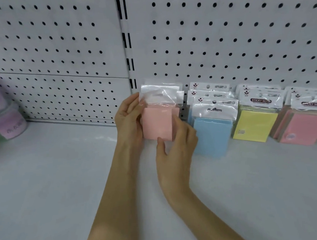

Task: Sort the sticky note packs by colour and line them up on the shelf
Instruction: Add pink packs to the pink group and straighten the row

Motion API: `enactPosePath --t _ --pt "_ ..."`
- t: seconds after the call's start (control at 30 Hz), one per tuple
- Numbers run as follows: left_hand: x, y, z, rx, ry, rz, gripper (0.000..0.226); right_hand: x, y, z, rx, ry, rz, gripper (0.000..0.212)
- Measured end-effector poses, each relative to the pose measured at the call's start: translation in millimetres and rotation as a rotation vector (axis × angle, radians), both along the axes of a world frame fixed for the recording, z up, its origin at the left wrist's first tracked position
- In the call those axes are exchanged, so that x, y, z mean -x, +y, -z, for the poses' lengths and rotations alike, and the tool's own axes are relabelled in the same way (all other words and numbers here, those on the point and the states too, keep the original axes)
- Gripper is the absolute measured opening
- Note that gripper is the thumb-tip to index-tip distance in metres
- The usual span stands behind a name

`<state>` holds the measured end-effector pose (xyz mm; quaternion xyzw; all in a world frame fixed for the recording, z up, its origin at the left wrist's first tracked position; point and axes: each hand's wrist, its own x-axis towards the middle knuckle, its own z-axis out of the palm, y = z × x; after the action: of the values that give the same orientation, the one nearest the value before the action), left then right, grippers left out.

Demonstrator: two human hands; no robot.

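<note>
2 hands (129, 119) hold pink packs (159, 123) (upright).

The pale pink pack (159, 123) is smooth, matt paper inside a clear, glossy plastic sleeve (161, 93) that crinkles and catches the light at its top. The blue packs (211, 135), the yellow pack (254, 125) and the coral packs (303, 129) show the same matt paper under shiny film, each with a smooth white header (215, 108) that looks like printed card. The shelf (65, 181) and the pegboard (223, 41) behind it look like white-painted metal, matt and smooth, and at the far left a blurred tub (11, 121) has a glossy wrap.
</note>
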<state>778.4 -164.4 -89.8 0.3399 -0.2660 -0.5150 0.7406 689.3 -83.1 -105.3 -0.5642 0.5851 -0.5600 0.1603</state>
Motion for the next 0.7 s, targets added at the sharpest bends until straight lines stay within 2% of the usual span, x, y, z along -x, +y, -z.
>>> enactPosePath --t 0.1,0.27,0.43,0.7 --pt "0.0 0.4 -1.0 0.005 -0.014 0.021 0.023 -0.7 1.4 0.9 0.025 0.006 -0.034 0.052" --pt "-0.3 0.3 -1.5 -0.020 -0.045 0.023 0.023 3.1 -1.7 -0.9 -0.192 -0.114 -0.181 0.039" --pt "-4.5 0.0 -0.6 -0.006 -0.097 0.039 0.025 4.1 -4.2 -1.8 -0.184 -0.149 -0.171 0.036" --pt "-13.1 17.6 0.5 -0.016 -0.405 -0.065 0.039 10.0 0.5 -10.3 -0.236 -0.185 -0.284 0.039"
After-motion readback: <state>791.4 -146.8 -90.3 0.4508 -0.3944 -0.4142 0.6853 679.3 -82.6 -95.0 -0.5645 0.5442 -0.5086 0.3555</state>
